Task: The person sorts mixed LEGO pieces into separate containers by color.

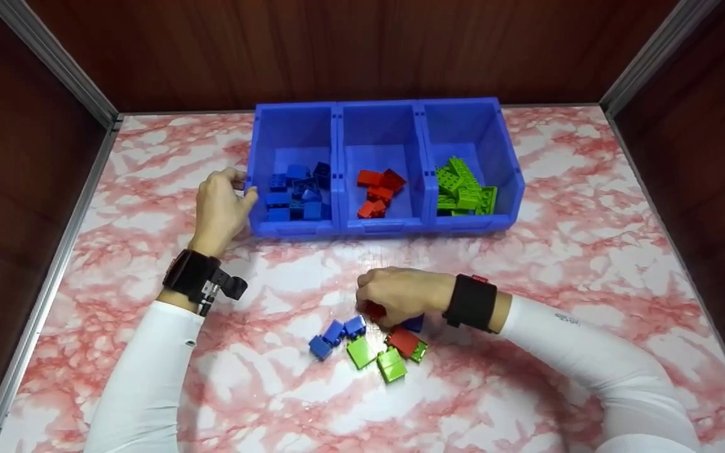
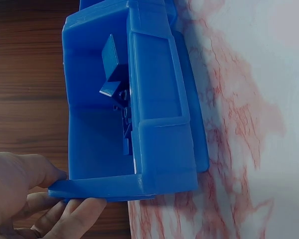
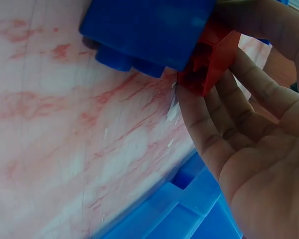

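My left hand (image 1: 221, 204) grips the left side wall of a blue three-compartment bin (image 1: 381, 229). In the left wrist view the thumb lies at one face of that wall and the fingers (image 2: 84, 216) at the other. Below the bin, my right hand (image 1: 403, 292) pinches a red toy brick (image 3: 214, 55) between thumb and fingers. Close by it in the right wrist view is a blue brick (image 3: 144, 30). Around the right hand lie loose bricks: several blue ones (image 1: 333, 332), green ones (image 1: 391, 365) and another red one (image 1: 403, 341).
Sorted bricks lie in the bin: blue bricks (image 1: 296, 195) at left, red bricks (image 1: 380, 194) in the middle, green bricks (image 1: 463, 189) at right. The bin stands near the back wood panel (image 1: 362, 50) on a red-and-white marbled table (image 1: 589, 251). Wood panels also border both sides.
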`<move>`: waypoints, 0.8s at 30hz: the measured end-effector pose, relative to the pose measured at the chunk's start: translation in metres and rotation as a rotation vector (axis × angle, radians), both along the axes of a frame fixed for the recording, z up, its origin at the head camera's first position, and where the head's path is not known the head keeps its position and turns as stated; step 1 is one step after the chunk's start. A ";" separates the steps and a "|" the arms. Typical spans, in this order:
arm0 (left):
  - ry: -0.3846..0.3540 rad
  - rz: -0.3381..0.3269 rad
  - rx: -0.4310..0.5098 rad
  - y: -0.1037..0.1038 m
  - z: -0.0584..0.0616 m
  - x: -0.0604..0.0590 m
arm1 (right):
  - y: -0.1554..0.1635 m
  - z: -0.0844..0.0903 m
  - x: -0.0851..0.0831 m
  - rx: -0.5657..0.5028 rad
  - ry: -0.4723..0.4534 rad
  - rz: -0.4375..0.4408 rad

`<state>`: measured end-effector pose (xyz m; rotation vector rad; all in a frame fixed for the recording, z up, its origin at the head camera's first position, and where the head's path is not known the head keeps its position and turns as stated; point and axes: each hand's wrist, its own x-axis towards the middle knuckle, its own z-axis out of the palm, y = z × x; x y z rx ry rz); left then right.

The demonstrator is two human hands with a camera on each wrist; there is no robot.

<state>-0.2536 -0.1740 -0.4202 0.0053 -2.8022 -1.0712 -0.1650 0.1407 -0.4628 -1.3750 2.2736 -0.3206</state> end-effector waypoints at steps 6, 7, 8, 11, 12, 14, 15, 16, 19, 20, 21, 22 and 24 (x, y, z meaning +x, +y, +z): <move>0.011 -0.003 -0.003 -0.001 -0.001 -0.002 | 0.002 0.010 -0.001 -0.025 -0.013 -0.010; 0.015 -0.002 -0.003 -0.001 -0.001 -0.002 | 0.002 0.013 -0.002 -0.028 -0.012 -0.015; 0.018 -0.002 -0.004 -0.001 -0.001 -0.002 | 0.002 0.016 -0.003 -0.030 -0.009 -0.020; 0.017 0.002 -0.005 -0.001 -0.002 -0.003 | 0.003 0.028 -0.007 -0.040 -0.001 -0.039; 0.016 0.003 -0.007 -0.001 -0.002 -0.003 | 0.003 0.032 -0.009 -0.045 0.004 -0.045; 0.010 0.003 -0.009 -0.001 -0.002 -0.003 | 0.003 0.040 -0.012 -0.054 0.018 -0.055; 0.008 0.002 -0.010 -0.001 -0.002 -0.003 | 0.003 0.044 -0.015 -0.062 0.026 -0.058; 0.006 0.001 -0.010 -0.001 -0.002 -0.003 | 0.003 0.048 -0.017 -0.067 0.036 -0.062; 0.005 0.000 -0.009 -0.001 -0.002 -0.002 | 0.003 0.060 -0.026 -0.069 0.057 -0.089; 0.004 0.000 -0.008 -0.001 -0.002 -0.002 | 0.003 0.063 -0.030 -0.067 0.055 -0.105; 0.003 -0.001 -0.009 -0.001 -0.001 -0.002 | 0.003 0.067 -0.035 -0.064 0.057 -0.126; 0.001 -0.001 -0.008 -0.001 -0.001 -0.002 | 0.003 0.070 -0.040 -0.064 0.064 -0.145; 0.004 -0.003 -0.009 -0.001 -0.001 -0.002 | 0.004 0.075 -0.053 -0.071 0.077 -0.188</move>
